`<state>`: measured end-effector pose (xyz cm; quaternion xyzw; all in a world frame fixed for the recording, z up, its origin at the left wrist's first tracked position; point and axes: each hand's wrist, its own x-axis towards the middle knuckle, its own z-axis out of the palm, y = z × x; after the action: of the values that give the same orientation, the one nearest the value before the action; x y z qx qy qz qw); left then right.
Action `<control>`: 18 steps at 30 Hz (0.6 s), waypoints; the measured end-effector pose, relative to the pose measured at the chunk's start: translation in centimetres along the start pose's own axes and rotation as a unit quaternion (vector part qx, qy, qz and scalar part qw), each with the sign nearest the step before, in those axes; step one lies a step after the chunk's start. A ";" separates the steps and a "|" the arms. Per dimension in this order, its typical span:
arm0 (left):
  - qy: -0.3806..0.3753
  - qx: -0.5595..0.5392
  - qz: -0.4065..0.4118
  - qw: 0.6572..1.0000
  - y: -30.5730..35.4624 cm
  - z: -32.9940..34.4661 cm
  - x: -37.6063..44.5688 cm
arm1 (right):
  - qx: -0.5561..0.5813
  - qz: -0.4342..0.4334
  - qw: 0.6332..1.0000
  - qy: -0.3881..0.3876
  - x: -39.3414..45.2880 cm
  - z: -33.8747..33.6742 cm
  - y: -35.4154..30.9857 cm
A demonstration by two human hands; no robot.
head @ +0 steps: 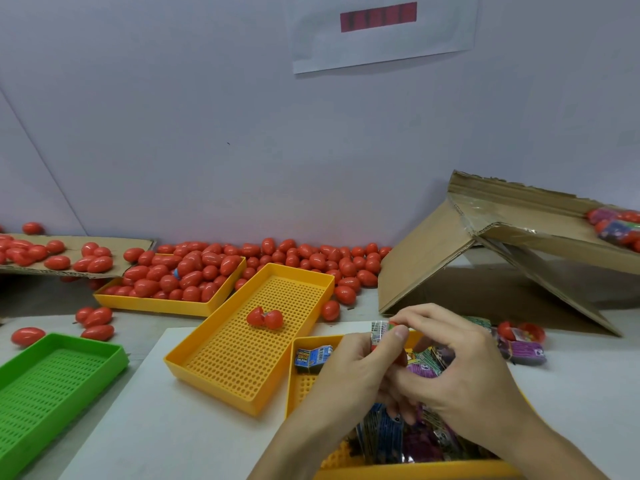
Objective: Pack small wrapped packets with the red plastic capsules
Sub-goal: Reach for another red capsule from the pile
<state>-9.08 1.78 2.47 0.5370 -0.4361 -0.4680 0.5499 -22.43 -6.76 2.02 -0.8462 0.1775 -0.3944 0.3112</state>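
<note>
My left hand and my right hand meet over the near yellow tray of wrapped packets. Between them they hold a small wrapped packet together with a red capsule piece, of which only slivers show. My left thumb presses on the packet and my right fingers pinch it from above. A blue packet lies in that tray to the left of my hands. An open red capsule lies in the middle yellow tray.
A far yellow tray is heaped with red capsules, and many more lie along the wall and on a cardboard sheet. A green tray sits at the near left. A tipped cardboard box stands at the right, with loose packets beside it.
</note>
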 end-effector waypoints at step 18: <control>0.026 -0.150 -0.013 0.988 -0.5 0.3 0.4 | 0.040 -0.009 0.999 -0.018 0.1 0.3 0.3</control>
<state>-9.34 1.30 1.93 0.4658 -0.3393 -0.5213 0.6294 -22.12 -6.90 1.72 -0.8416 0.1487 -0.3888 0.3442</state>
